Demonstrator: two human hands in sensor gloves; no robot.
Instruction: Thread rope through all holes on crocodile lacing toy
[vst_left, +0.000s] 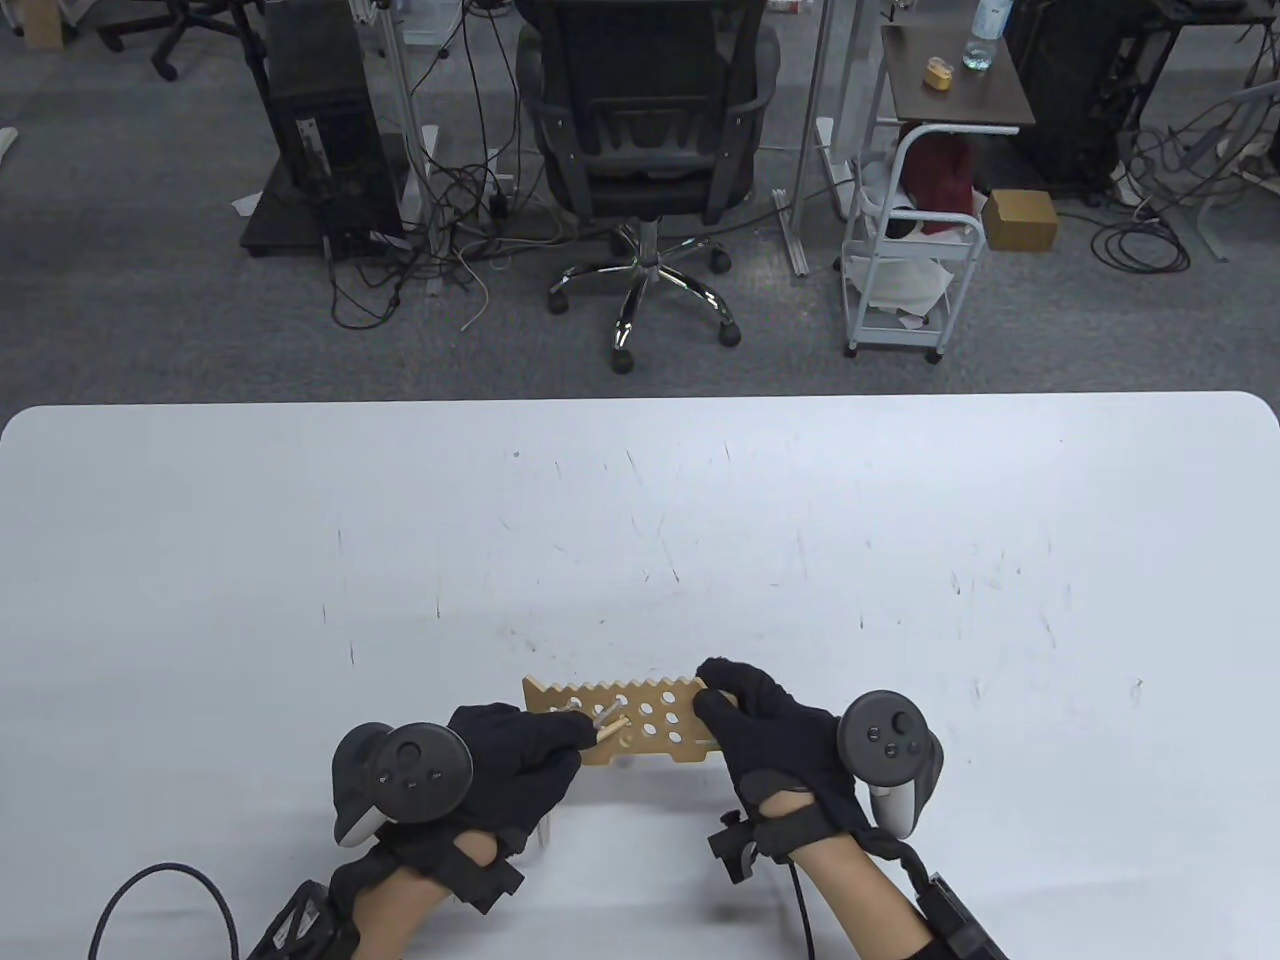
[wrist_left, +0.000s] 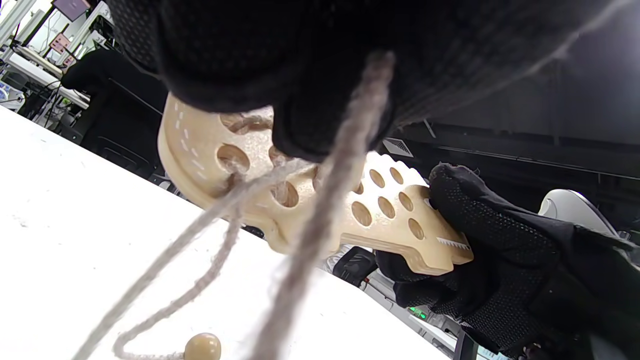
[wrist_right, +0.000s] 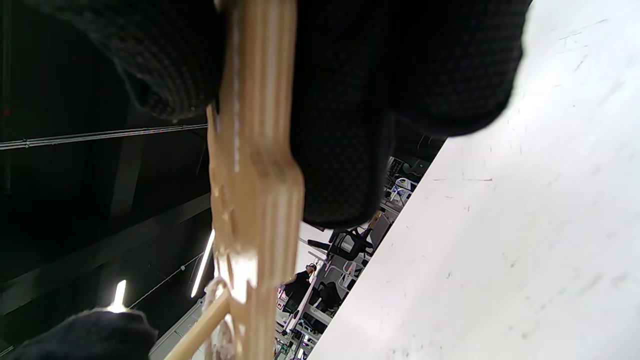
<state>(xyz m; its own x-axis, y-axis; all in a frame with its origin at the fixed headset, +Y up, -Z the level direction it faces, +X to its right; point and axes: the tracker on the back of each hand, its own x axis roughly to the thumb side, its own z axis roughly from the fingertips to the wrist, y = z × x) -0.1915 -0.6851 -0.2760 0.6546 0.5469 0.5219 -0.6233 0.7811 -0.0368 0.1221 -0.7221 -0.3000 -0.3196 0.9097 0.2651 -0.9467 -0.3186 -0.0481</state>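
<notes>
**Crocodile board held up between two gloved hands**

At the near edge of the white table (vst_left: 640, 520), close to the middle, the wooden crocodile lacing toy (vst_left: 625, 722) is held just above the surface. It is a flat, pale plywood strip — a sawtooth ridge runs along its far edge, and round holes sit in rows across its face. The right hand (vst_left: 770, 735) grips the toy's right end, fingers over the far edge and thumb under; in the right wrist view the board (wrist_right: 255, 165) shows edge-on, clamped between the gloved fingers (wrist_right: 345, 150). The left hand (vst_left: 515, 765) is at the toy's left end, pinching a slim wooden needle (vst_left: 610, 727) that pokes at the holes there. From the left wrist view, grey fuzzy rope (wrist_left: 330, 200) already passes through a hole near the rounded end of the board (wrist_left: 300, 200) and trails down to the table, ending in a small wooden bead (wrist_left: 202, 347) — it rests on the white surface.
</notes>
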